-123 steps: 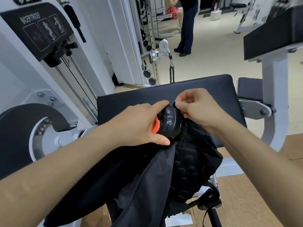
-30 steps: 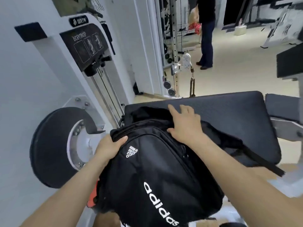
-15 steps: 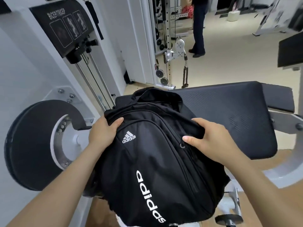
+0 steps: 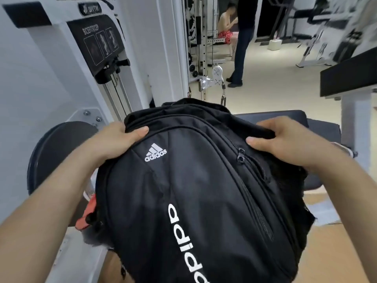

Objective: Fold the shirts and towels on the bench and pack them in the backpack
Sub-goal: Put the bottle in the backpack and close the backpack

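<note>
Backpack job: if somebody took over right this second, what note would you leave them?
Left hand: grips the backpack at its top left edge.
Right hand: grips its top right edge.
The backpack is front-up, between the person and the bench.
Done: no shirts or towels in view, so they may be packed; cannot confirm.
Left: check the zips, set the backpack down.

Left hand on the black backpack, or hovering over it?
Touching. The head view shows the left hand gripping the top left edge of the black fabric backpack. The thumb is pressed flat on the front panel, with no gap.
</note>
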Demonstrator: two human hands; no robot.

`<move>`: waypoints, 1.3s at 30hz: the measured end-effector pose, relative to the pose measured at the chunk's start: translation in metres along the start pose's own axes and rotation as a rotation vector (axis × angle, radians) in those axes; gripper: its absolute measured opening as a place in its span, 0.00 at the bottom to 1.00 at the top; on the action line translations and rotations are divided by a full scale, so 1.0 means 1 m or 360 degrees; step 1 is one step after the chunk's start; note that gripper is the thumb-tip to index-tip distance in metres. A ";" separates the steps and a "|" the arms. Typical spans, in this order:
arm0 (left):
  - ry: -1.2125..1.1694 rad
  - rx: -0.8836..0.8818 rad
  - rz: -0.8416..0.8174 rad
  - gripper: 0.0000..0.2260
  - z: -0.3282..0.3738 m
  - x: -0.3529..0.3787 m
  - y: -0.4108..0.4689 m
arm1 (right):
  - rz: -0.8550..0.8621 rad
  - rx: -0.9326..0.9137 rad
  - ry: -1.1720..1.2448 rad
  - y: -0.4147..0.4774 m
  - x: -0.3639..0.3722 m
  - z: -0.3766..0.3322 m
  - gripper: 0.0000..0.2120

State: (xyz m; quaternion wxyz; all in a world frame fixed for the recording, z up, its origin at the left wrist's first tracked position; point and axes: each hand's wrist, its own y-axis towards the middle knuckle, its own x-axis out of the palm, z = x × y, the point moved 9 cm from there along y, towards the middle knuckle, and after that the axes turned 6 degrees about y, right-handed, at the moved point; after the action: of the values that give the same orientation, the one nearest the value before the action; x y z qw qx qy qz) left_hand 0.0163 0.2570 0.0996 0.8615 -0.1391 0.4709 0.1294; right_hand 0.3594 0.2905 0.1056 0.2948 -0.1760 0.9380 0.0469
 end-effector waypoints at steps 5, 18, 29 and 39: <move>0.0435 0.0015 0.0287 0.22 -0.026 0.085 0.030 | 0.0176 0.0114 -0.0323 0.047 0.059 0.118 0.13; 0.0856 0.1406 0.0171 0.17 0.137 0.212 0.003 | -0.0535 0.0161 0.0063 0.041 0.074 0.196 0.30; 0.1107 0.1783 -0.0425 0.11 0.149 0.232 -0.050 | -0.0261 0.0164 0.0696 0.019 0.041 0.203 0.16; 0.0769 0.1266 -0.0339 0.17 0.154 0.232 -0.027 | -0.0361 -0.0043 0.0380 0.011 0.047 0.165 0.11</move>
State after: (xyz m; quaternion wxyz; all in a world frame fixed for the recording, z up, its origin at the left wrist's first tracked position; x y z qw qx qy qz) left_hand 0.2661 0.3090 -0.0143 0.7222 0.1277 0.6539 -0.1860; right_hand 0.4081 0.3177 -0.0569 0.1823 -0.2891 0.9398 0.0046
